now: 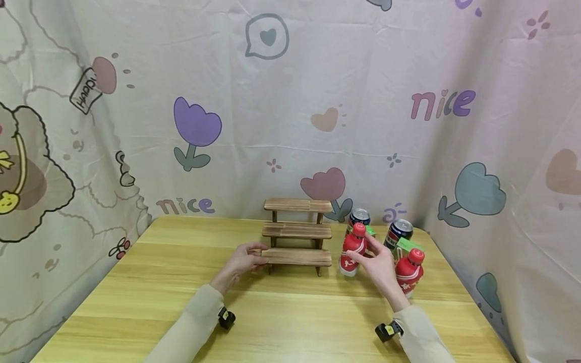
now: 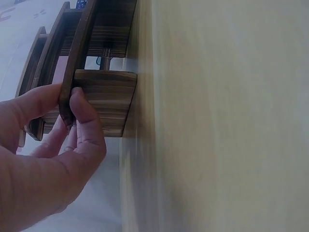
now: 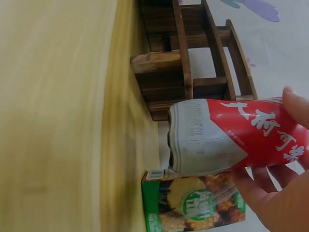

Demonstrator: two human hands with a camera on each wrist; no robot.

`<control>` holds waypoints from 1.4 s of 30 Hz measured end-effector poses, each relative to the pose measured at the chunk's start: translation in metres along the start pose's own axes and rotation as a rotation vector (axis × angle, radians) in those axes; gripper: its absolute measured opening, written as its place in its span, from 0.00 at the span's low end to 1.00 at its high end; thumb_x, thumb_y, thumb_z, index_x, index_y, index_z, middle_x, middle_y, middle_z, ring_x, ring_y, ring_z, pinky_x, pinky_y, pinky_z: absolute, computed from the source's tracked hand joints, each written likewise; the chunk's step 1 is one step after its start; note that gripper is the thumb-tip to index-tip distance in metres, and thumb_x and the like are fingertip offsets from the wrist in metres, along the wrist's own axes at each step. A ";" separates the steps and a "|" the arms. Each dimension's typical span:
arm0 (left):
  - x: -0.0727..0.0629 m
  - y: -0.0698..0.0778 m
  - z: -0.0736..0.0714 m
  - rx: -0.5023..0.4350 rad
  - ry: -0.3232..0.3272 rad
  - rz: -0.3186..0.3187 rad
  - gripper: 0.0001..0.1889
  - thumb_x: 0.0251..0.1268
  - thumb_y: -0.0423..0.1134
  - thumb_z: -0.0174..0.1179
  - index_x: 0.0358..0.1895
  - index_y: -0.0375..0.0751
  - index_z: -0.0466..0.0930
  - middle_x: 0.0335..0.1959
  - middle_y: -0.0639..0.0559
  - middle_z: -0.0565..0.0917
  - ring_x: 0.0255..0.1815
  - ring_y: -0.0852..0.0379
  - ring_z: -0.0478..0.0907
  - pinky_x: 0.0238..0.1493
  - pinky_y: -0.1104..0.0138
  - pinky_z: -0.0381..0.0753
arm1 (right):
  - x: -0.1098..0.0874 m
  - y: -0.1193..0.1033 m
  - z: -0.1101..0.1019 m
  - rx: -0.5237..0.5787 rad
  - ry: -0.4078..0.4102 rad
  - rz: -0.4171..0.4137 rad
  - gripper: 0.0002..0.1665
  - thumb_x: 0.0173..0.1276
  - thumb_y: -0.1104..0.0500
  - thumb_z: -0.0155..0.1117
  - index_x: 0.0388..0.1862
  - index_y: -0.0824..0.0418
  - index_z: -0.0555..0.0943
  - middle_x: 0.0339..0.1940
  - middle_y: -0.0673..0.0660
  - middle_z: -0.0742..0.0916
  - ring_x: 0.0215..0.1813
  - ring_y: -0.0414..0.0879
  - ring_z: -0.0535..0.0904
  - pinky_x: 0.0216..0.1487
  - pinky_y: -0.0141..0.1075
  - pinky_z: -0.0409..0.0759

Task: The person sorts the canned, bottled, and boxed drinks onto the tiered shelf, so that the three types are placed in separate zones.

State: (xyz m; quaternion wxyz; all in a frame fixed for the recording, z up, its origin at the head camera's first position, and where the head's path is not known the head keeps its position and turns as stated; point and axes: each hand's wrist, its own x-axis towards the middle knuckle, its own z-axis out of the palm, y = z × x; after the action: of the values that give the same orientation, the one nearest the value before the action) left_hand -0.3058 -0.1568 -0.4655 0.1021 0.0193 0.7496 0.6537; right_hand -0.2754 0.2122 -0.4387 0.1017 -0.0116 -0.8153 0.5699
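My left hand pinches the left end of the lowest step of a three-tier wooden display stand; in the left wrist view the thumb and fingers lie on either side of that board. The stand is upright, with bare steps. To its right, my right hand grips a red cola bottle with a red cap and a whitish base, held nearly upright. The right wrist view shows the bottle beside the stand, with its base apparently just off the table. Behind it is a green snack box with food pictures.
Another red bottle stands right of my right wrist. Behind are two dark cans and a second green-topped box. Everything is on a wooden table, with a patterned curtain at the back and sides.
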 end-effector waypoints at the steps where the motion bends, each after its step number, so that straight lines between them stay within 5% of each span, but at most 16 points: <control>1: -0.001 0.001 0.000 0.000 0.000 -0.007 0.23 0.58 0.25 0.63 0.59 0.28 0.74 0.30 0.49 0.78 0.27 0.58 0.77 0.32 0.67 0.80 | 0.000 -0.001 0.001 0.007 -0.001 -0.004 0.54 0.53 0.46 0.79 0.75 0.56 0.64 0.69 0.62 0.76 0.68 0.55 0.73 0.64 0.48 0.77; 9: -0.001 0.003 0.000 0.001 -0.008 -0.036 0.24 0.59 0.28 0.65 0.60 0.32 0.74 0.26 0.51 0.78 0.20 0.58 0.72 0.24 0.68 0.73 | 0.000 -0.013 0.007 0.082 0.012 -0.077 0.50 0.54 0.50 0.79 0.74 0.55 0.67 0.66 0.60 0.79 0.64 0.52 0.76 0.48 0.23 0.79; 29: 0.001 0.003 0.000 0.031 -0.028 -0.020 0.23 0.61 0.30 0.65 0.59 0.34 0.73 0.21 0.51 0.77 0.18 0.59 0.67 0.21 0.66 0.68 | 0.011 -0.043 0.027 0.233 -0.040 -0.199 0.43 0.55 0.59 0.78 0.70 0.57 0.72 0.60 0.63 0.83 0.43 0.39 0.84 0.43 0.29 0.84; 42: 0.003 0.001 0.001 0.014 -0.011 -0.039 0.21 0.61 0.28 0.65 0.58 0.34 0.75 0.31 0.44 0.85 0.24 0.57 0.80 0.30 0.66 0.82 | 0.023 -0.059 0.043 0.215 -0.087 -0.217 0.43 0.54 0.58 0.79 0.69 0.57 0.73 0.60 0.60 0.83 0.55 0.44 0.81 0.49 0.28 0.83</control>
State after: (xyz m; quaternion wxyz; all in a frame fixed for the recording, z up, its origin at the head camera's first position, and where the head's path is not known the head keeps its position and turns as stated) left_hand -0.3088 -0.1552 -0.4652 0.1190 0.0087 0.7537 0.6463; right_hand -0.3001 0.1549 -0.3944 0.1280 0.1119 -0.7498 0.6395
